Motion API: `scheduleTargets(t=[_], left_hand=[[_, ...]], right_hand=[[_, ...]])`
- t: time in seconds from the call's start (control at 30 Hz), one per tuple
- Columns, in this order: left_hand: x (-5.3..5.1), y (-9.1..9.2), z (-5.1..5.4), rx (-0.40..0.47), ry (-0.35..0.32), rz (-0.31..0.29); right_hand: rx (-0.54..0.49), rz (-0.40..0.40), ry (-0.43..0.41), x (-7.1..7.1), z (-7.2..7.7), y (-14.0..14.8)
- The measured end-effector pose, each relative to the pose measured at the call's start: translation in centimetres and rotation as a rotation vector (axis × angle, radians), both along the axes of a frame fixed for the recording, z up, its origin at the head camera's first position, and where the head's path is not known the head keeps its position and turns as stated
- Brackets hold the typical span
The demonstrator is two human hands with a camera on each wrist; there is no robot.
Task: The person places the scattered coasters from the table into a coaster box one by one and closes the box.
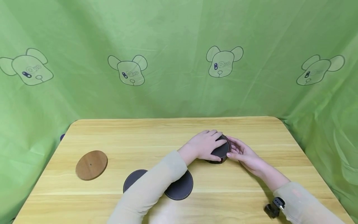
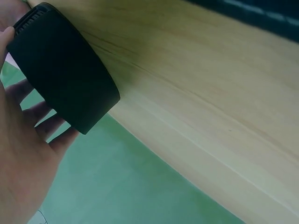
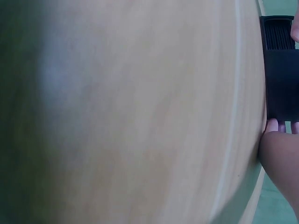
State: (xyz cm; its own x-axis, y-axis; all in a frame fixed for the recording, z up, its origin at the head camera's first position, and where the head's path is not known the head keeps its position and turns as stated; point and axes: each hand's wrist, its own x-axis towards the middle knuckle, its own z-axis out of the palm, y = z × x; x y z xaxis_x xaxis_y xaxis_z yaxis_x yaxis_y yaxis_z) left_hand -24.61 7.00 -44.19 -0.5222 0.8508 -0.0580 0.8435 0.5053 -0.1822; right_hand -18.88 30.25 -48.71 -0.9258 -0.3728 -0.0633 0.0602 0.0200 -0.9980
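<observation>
A round black coaster holder (image 1: 222, 150), with stitching round its top, is between both hands on the right part of the table. My left hand (image 1: 204, 144) reaches across and grips it from above, fingers spread over the top and side. From the right, my right hand (image 1: 245, 156) holds its edge, thumb in front and fingers behind. In the left wrist view the holder (image 2: 63, 70) has a smooth dark side and a slot with stacked ridged edges. That slot also shows at the right edge of the right wrist view, above the holder's dark side (image 3: 281, 84).
Two dark stitched discs, one on the left (image 1: 132, 179) and one on the right (image 1: 180, 187), lie partly hidden beneath my left sleeve (image 1: 156, 183). A brown wooden disc (image 1: 91, 165) lies at the table's left. A green curtain (image 1: 173, 93) surrounds the wooden table (image 1: 223, 193).
</observation>
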Motion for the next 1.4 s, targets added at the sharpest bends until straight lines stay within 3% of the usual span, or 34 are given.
scheduleTargets(t=[0.4, 0.6, 1.0, 1.4], left_hand=[[0.2, -0.7, 0.2, 0.021, -0.012, -0.035], [0.6, -1.6, 1.0, 0.005, -0.009, -0.05], [2.0, -4.9, 2.0, -0.012, 0.086, -0.109], [4.0, -9.4, 2.2, -0.03, 0.09, -0.123]], right_hand=[[0.009, -0.004, -0.009, -0.2, -0.3, 0.0], [0.004, 0.0, -0.005, -0.2, -0.3, 0.0], [0.015, -0.02, -0.007, -0.2, -0.3, 0.0], [-0.007, -0.014, -0.007, -0.2, -0.4, 0.1]])
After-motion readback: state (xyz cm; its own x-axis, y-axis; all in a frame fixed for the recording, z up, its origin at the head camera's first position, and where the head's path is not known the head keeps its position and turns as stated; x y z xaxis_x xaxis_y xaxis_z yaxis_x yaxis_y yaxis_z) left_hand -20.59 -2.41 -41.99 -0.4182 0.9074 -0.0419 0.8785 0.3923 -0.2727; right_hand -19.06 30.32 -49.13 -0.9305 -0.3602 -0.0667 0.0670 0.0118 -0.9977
